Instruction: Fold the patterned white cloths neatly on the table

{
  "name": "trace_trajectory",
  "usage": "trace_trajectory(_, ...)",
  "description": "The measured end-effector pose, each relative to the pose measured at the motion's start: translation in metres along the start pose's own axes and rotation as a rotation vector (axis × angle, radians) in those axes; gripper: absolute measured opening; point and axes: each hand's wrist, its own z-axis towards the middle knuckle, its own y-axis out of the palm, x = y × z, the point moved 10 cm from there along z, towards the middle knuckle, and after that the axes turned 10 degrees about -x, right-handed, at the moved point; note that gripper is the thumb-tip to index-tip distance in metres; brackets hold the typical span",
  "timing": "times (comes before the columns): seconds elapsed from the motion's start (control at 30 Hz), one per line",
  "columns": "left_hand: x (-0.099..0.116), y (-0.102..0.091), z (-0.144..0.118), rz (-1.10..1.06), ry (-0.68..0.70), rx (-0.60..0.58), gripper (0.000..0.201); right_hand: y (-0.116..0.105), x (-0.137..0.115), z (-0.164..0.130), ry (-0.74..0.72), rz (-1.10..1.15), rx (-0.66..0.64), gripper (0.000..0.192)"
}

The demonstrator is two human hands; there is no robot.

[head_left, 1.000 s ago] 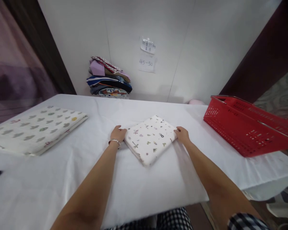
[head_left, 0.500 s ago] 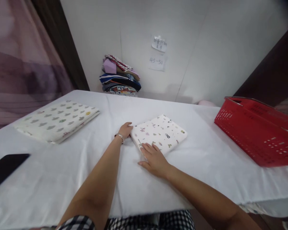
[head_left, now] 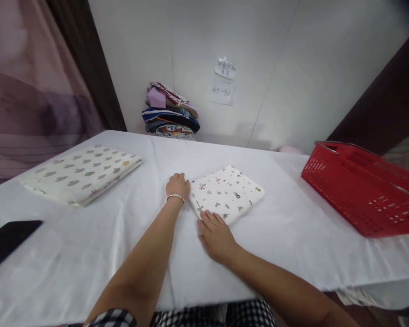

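Observation:
A folded white cloth (head_left: 229, 193) with small leaf and insect prints lies flat in the middle of the table. My right hand (head_left: 218, 237) is open, its fingertips resting on the cloth's near left edge and the palm on the table side. At the cloth's left corner sits my left hand (head_left: 177, 186), wearing a silver bracelet. Its fingers are slightly bent and rest on the tabletop, the right side of the hand against the cloth's edge. Neither hand grips the cloth.
A larger folded cloth (head_left: 85, 172) with grey cloud-like prints lies at left. Nearer is a black phone-like object (head_left: 8, 243). A red plastic basket (head_left: 357, 190) stands at right. A pile of folded fabrics (head_left: 172, 111) rises behind the white-covered table (head_left: 139, 254), by the wall.
My left hand has turned and drawn slightly away from the cloth's corner. My right hand has slid a little towards me, its thumb drawn in. The view has tilted slightly.

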Motion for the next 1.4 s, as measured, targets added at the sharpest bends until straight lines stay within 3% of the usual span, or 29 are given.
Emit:
trace_trajectory(0.1,0.047,0.003,-0.013,0.023,0.299,0.047,0.038,-0.002,0.0,0.001,0.006,0.011,0.005,0.041)
trace_trajectory(0.2,0.075,0.032,-0.022,0.061,0.465,-0.108,0.043,-0.003,-0.002,-0.001,0.016,0.026,-0.017,0.04)
trace_trajectory(0.3,0.07,0.054,-0.02,0.097,0.408,-0.222,0.05,-0.006,-0.002,-0.004,-0.015,0.101,-0.075,0.041)
trace_trajectory(0.4,0.065,0.059,-0.017,0.118,0.383,-0.239,0.052,-0.016,0.013,0.0,-0.056,0.254,-0.113,0.043)
trace_trajectory(0.57,0.064,0.06,-0.016,0.122,0.377,-0.243,0.053,-0.04,0.109,0.042,0.231,0.26,-0.039,0.047)
trace_trajectory(0.67,0.064,0.059,-0.017,0.115,0.37,-0.24,0.053,-0.033,0.159,0.079,0.363,0.161,-0.106,0.051)
trace_trajectory(0.77,0.065,0.059,-0.018,0.12,0.366,-0.241,0.052,-0.015,0.189,0.108,0.431,0.114,-0.187,0.059)
trace_trajectory(0.87,0.064,0.06,-0.018,0.128,0.357,-0.252,0.053,0.007,0.201,0.122,0.451,0.119,-0.273,0.066)
trace_trajectory(0.97,0.063,0.061,-0.017,0.133,0.347,-0.247,0.054,0.015,0.205,0.126,0.44,0.133,-0.309,0.068)
trace_trajectory(1.17,0.063,0.061,-0.018,0.138,0.351,-0.246,0.053,0.004,0.22,0.123,0.486,0.099,-0.262,0.069)
trace_trajectory(1.4,0.062,0.061,-0.019,0.158,0.346,-0.255,0.054,0.007,0.233,0.123,0.493,0.069,-0.291,0.071)
